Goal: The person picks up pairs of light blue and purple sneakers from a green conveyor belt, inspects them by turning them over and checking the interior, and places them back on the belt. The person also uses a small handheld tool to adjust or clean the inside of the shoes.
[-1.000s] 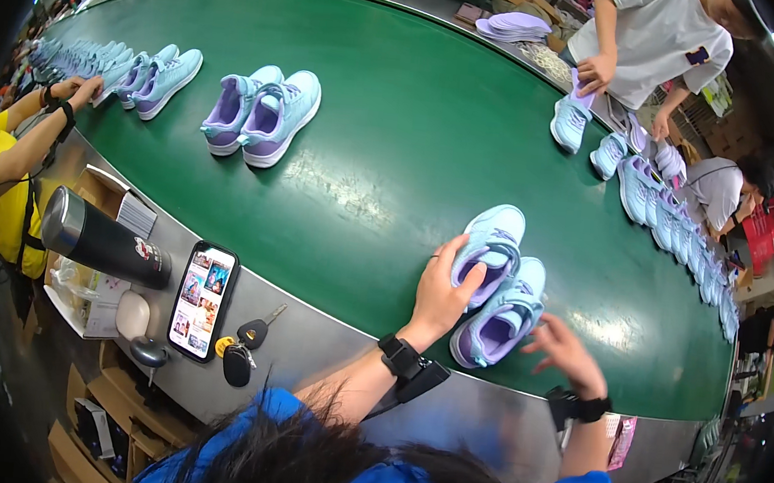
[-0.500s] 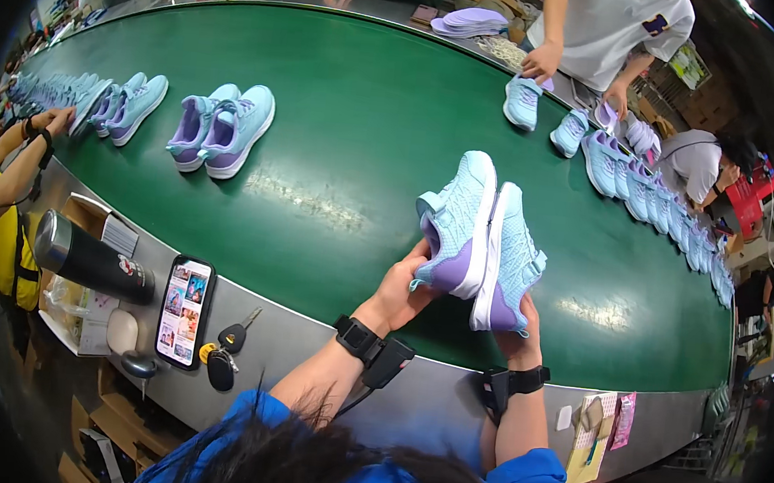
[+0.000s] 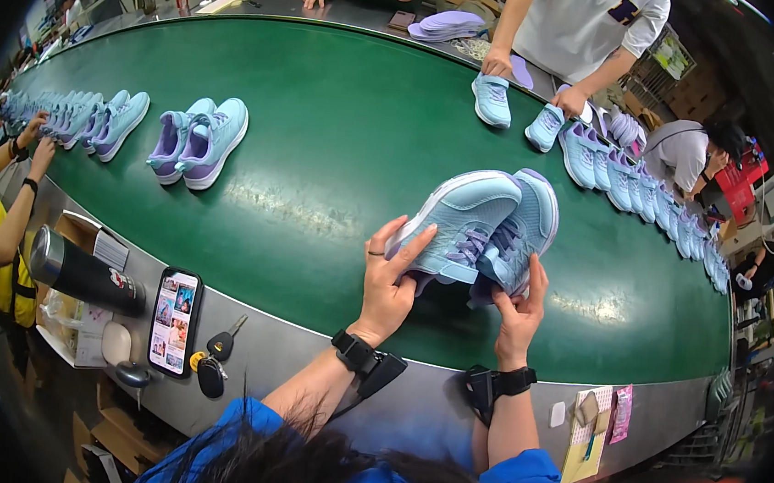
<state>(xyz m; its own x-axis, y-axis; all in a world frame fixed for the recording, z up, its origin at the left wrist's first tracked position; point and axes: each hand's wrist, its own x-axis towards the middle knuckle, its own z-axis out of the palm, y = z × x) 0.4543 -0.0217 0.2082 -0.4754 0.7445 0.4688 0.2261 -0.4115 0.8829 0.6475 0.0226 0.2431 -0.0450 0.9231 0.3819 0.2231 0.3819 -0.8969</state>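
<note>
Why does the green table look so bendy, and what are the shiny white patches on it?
Head view: the fisheye lens curves the green belt toward dark corners; the patches are lamp glare; the light-blue shoes in the left hand and right hand look sharp.

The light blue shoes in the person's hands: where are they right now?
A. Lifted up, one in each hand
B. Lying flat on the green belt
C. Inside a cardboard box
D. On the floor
A. The left hand holds one light blue shoe and the right hand holds the other shoe, both tipped up above the green belt.
</note>
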